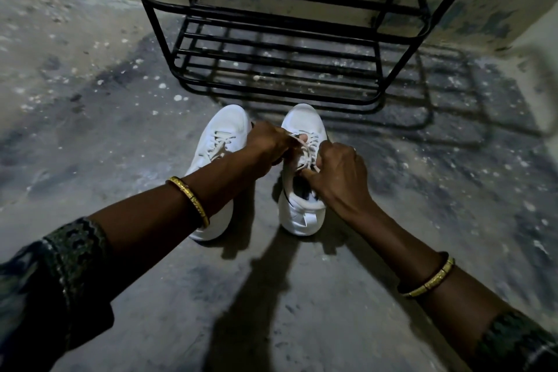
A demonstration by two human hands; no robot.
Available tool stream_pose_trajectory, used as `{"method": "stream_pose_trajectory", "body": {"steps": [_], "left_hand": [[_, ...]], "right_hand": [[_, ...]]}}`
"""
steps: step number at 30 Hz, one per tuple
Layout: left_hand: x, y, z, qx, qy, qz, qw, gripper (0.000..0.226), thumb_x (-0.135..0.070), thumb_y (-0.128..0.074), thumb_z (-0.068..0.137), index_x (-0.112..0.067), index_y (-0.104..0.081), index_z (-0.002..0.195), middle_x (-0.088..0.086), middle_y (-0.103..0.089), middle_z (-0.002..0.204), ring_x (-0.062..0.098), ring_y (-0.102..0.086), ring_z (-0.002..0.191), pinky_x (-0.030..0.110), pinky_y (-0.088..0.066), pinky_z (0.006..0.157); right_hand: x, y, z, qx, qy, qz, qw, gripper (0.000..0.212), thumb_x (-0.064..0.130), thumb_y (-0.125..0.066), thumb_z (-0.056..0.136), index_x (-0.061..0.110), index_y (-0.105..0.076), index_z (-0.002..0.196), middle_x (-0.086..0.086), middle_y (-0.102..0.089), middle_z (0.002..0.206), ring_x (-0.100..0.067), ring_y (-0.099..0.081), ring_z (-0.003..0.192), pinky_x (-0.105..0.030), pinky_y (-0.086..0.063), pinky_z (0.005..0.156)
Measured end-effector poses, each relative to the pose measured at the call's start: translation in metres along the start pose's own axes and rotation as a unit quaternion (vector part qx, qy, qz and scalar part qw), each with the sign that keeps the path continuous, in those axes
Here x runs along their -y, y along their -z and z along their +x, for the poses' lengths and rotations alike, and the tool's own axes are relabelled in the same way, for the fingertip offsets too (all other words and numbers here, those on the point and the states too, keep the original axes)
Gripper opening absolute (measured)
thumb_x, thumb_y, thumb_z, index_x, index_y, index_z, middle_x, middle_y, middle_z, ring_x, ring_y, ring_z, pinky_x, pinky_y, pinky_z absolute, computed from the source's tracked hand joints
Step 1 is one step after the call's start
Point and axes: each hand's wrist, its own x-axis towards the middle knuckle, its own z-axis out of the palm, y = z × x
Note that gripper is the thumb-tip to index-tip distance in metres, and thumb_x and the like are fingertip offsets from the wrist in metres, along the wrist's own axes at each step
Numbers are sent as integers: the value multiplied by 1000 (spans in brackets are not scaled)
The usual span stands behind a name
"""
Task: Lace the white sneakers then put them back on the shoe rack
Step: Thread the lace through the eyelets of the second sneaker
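Note:
Two white sneakers stand side by side on the concrete floor, toes pointing at the rack. The left sneaker shows laces crossed over its tongue; my forearm hides its heel half. Over the right sneaker, my left hand pinches a white lace near the upper eyelets. My right hand grips the lace lower down, by the shoe's opening. A black metal shoe rack stands just beyond the toes, its visible shelves bare.
A stained wall rises behind and to the right of the rack. Rough, speckled concrete floor spreads to the left and toward me. Gold bangles sit on both wrists.

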Motion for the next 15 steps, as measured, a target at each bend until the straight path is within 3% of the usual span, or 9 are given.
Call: {"method": "stream_pose_trajectory", "body": {"steps": [3, 5, 10, 15], "left_hand": [[0, 3, 2, -11, -3, -30, 999, 26, -19, -77, 75, 3, -68, 68, 15, -56, 62, 19, -43, 54, 19, -28, 41], [0, 3, 4, -12, -10, -35, 999, 34, -19, -77, 75, 12, -69, 83, 14, -55, 61, 18, -41, 47, 17, -27, 37], [-1, 8, 3, 32, -9, 19, 999, 17, -19, -73, 79, -10, -65, 68, 9, -59, 64, 13, -55, 57, 20, -39, 51], [0, 14, 5, 22, -33, 7, 999, 9, -2, -71, 77, 7, -70, 78, 16, -65, 64, 6, -52, 33, 12, -34, 37]], "right_hand": [[3, -3, -2, -25, -1, 2, 1000, 31, 27, -64, 77, -1, -59, 90, -22, -64, 90, -38, -61, 81, -32, -36, 64], [4, -3, -3, -30, 3, 9, 999, 27, 24, -65, 76, -1, -59, 84, -22, -65, 84, -37, -62, 77, -30, -33, 62], [5, -3, 2, -24, 4, 8, 1000, 16, 12, -65, 73, -1, -60, 81, -23, -64, 81, -37, -62, 73, -30, -34, 62], [17, -1, -5, -15, 34, -68, 997, 10, -4, -72, 65, -6, -62, 69, -26, -63, 64, -39, -62, 53, -34, -45, 50]]}}
